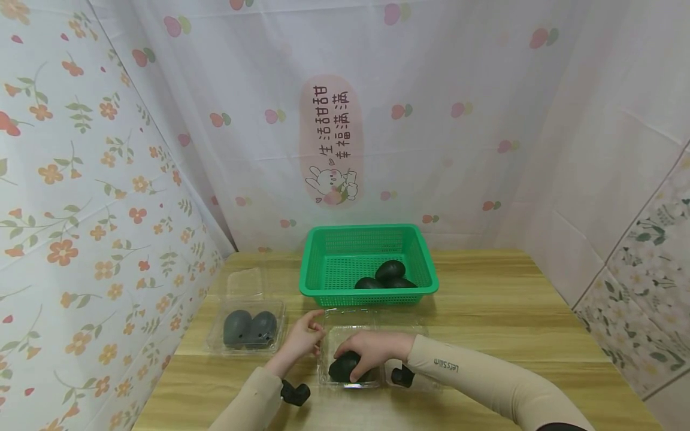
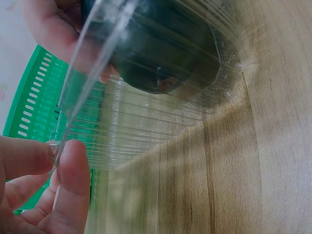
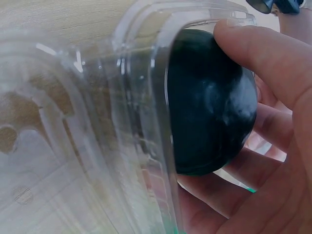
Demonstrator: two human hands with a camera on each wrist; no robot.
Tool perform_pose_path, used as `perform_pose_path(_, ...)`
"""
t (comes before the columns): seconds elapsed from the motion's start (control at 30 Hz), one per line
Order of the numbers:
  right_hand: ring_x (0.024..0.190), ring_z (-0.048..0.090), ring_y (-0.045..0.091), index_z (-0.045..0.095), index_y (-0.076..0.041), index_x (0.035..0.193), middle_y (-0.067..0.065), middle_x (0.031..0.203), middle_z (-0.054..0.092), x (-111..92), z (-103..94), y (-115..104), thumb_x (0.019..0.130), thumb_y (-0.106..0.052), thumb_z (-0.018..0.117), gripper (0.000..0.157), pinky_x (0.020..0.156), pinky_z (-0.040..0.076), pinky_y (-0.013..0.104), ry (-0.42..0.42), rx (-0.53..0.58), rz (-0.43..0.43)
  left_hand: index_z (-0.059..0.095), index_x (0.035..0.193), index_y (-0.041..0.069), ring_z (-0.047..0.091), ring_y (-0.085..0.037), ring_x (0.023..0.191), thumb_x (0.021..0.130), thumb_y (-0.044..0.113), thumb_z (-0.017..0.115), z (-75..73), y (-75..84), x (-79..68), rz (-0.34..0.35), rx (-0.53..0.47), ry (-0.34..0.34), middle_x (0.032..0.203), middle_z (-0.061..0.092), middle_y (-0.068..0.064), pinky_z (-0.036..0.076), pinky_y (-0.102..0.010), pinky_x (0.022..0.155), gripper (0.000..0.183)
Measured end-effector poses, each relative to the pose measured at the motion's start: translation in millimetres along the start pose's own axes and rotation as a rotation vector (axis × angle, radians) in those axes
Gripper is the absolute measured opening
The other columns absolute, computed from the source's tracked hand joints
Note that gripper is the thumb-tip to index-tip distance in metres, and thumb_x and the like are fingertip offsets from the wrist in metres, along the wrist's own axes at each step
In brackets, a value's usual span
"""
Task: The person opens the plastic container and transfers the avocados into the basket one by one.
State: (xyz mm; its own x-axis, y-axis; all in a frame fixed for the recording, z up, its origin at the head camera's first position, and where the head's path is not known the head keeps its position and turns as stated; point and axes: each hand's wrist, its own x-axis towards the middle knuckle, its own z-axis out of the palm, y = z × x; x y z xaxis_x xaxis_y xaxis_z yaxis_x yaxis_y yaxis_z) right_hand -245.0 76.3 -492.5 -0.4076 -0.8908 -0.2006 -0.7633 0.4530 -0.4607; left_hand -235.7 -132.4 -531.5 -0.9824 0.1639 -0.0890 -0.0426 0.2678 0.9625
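My right hand (image 1: 374, 349) grips a dark avocado (image 1: 342, 366) inside the near end of a clear plastic clamshell box (image 1: 336, 336). In the right wrist view, the thumb and spread fingers (image 3: 275, 126) curve round the avocado's side at the box's rim. At the box's left side is my left hand (image 1: 300, 340). The left wrist view shows its thumb and fingers (image 2: 73, 168) pinching the thin plastic rim. Through the ribbed wall (image 2: 146, 114) the avocado's brown stem end shows. The box's lid (image 3: 58, 161) lies folded out to the right, partly hidden by my right forearm.
Behind the box stands a green perforated basket (image 1: 307, 269) with several avocados (image 1: 390, 270) at its right. To the left, another clamshell (image 1: 215, 344) with its lid up holds two dark avocados (image 1: 237, 327). Patterned curtains (image 1: 458, 149) border the wooden table (image 1: 485, 311).
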Motion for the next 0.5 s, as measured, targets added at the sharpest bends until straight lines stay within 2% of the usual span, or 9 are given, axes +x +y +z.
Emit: perform_pose_path(0.5,0.094,0.055,-0.001,0.065,-0.009,0.121,-0.007,0.110,0.065,-0.8,-0.7,0.6,0.077,-0.022,0.082,0.049,0.080,0.045,0.014,0.019,-0.019,-0.011,0.042,0.138,-0.007,0.054,-0.015,0.056,0.090,-0.009,0.057,-0.1,-2.5,0.8,0.011,-0.018,-0.002,0.087,0.054,-0.011,0.051,-0.030,0.045,0.051)
